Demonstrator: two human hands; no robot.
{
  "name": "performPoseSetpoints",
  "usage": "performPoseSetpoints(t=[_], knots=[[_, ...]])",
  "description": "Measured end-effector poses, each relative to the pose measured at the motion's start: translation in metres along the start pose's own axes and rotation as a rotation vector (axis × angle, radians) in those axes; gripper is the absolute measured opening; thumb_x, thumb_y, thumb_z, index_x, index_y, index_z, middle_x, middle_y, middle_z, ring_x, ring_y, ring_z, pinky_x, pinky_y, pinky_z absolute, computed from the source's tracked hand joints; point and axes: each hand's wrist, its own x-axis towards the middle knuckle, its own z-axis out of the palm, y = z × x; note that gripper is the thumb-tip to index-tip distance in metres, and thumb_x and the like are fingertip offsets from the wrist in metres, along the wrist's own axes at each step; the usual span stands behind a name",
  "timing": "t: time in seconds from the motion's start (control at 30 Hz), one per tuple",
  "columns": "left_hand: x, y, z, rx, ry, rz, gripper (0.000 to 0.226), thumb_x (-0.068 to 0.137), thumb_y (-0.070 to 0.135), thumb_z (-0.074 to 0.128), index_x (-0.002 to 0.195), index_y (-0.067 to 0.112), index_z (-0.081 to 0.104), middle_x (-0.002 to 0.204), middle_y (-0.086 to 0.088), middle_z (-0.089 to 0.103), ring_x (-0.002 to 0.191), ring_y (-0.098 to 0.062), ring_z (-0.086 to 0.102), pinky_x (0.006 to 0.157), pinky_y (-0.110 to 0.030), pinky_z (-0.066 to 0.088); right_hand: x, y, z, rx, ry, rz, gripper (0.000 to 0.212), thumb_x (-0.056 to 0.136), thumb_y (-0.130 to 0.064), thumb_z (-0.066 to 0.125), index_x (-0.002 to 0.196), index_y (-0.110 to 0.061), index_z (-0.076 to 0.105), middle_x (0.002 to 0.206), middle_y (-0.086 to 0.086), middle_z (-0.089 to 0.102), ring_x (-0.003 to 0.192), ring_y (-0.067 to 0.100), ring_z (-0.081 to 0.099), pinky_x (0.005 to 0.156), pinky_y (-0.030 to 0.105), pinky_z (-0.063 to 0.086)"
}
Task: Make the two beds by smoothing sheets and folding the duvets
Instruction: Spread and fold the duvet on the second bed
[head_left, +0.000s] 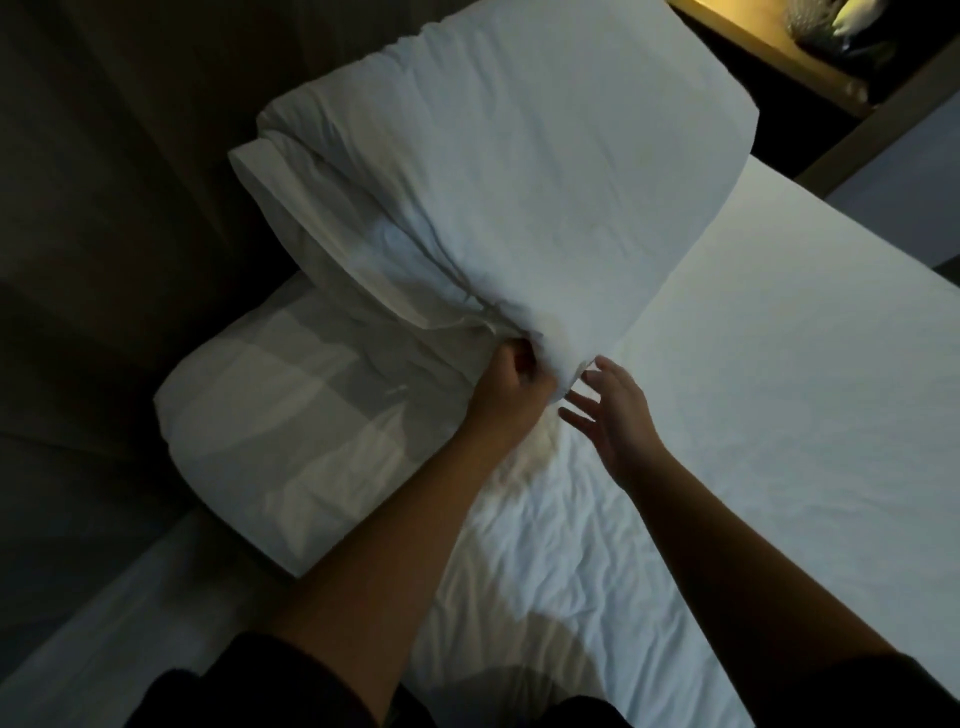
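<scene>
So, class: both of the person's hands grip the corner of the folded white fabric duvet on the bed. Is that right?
Not quite. In the head view only the left hand grips the corner of the folded white fabric duvet; the right hand is open beside it.

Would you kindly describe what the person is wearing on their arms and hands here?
The left hand and right hand are bare, with no gloves, rings or watch that the dim light shows. Both forearms are uncovered. Dark sleeves, the left sleeve and the right sleeve, end near the elbows at the bottom edge.
</scene>
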Motion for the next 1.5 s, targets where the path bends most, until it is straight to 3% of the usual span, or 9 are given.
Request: performPoseSetpoints(t=[0.1,0.2,0.33,0.53,0.63,0.73,0.87,1.17,1.5], knots=[[0.009,0.019,0.005,-0.079,-0.07,-0.014,0.023,0.064,0.034,0.063,0.083,0.022,0.059,0.083,0.005,0.068,0.081,-0.01,0.065,0.082,-0.032,0.053,0.007,0.004,0.007,0.14,-0.043,0.145,0.024,0.099,-0.02,0.047,0.11,-0.01,0.066,0.091,0.004,0.072,0.09,0.026,0.067,0.09,0.04,0.05],[0.015,0.026,0.004,-0.046,-0.083,0.001,0.034,0.064,0.029,0.065,0.095,0.019,0.056,0.091,0.002,0.068,0.087,-0.011,0.066,0.08,-0.03,0.055,0.015,0.013,0.01,0.15,-0.077,0.188,0.04,0.102,-0.038,0.046,0.125,-0.01,0.062,0.115,0.008,0.071,0.108,0.025,0.066,0.097,0.045,0.051],[0.02,0.024,-0.003,0.087,-0.115,0.027,0.041,0.078,0.027,0.073,0.113,0.009,0.061,0.099,0.002,0.071,0.094,-0.009,0.067,0.081,-0.028,0.055,0.02,0.015,0.008,0.137,-0.075,0.215,0.037,0.099,-0.042,0.051,0.122,-0.016,0.064,0.112,0.003,0.072,0.108,0.022,0.067,0.094,0.045,0.052],[0.02,0.035,-0.01,0.253,-0.135,0.091,0.02,0.089,0.024,0.066,0.099,0.007,0.069,0.091,-0.001,0.07,0.088,-0.012,0.065,0.079,-0.029,0.054,0.016,0.027,0.01,-0.227,-0.108,0.011,0.038,0.09,-0.011,0.063,0.124,-0.021,0.052,0.112,-0.005,0.066,0.104,0.014,0.064,0.074,0.027,0.055],[0.023,0.044,-0.01,0.255,-0.134,0.05,0.014,0.089,0.024,0.064,0.086,0.011,0.066,0.076,0.005,0.066,0.08,-0.012,0.064,0.073,-0.027,0.05,0.02,0.04,0.025,-0.406,0.019,-0.127,0.052,0.076,-0.041,0.073,0.119,-0.017,0.056,0.107,0.0,0.068,0.096,0.015,0.067,0.069,0.027,0.055],[0.028,0.052,-0.009,0.237,-0.111,0.004,0.017,0.091,0.025,0.062,0.095,0.008,0.065,0.085,-0.001,0.067,0.091,-0.02,0.067,0.082,-0.034,0.055,0.03,0.049,0.038,-0.539,0.125,-0.113,0.057,0.071,-0.059,0.047,0.117,-0.026,0.057,0.104,-0.002,0.068,0.092,0.021,0.067,0.078,0.044,0.058],[0.038,0.063,-0.019,0.304,-0.155,0.056,0.026,0.09,0.013,0.065,0.11,-0.003,0.065,0.109,-0.015,0.068,0.104,-0.027,0.065,0.092,-0.041,0.053,0.032,0.049,0.05,-0.641,0.154,-0.009,0.048,0.064,-0.044,0.04,0.101,-0.02,0.059,0.089,0.003,0.07,0.081,0.028,0.068,0.074,0.049,0.058],[0.033,0.073,-0.024,0.304,-0.142,-0.006,0.026,0.087,0.013,0.07,0.098,-0.009,0.065,0.096,-0.025,0.069,0.085,-0.036,0.07,0.072,-0.051,0.059,0.025,0.065,0.054,-1.028,0.257,-0.089,0.034,0.101,-0.038,0.034,0.109,-0.011,0.052,0.094,0.008,0.065,0.084,0.029,0.064,0.07,0.035,0.048],[0.026,0.07,-0.037,0.28,-0.213,-0.051,0.028,0.094,0.011,0.059,0.09,-0.016,0.061,0.089,-0.03,0.068,0.078,-0.036,0.071,0.066,-0.038,0.061,0.025,0.083,0.07,-0.931,0.327,0.016,0.048,0.104,-0.041,0.022,0.108,-0.011,0.059,0.098,0.011,0.067,0.091,0.031,0.065,0.08,0.041,0.053]])
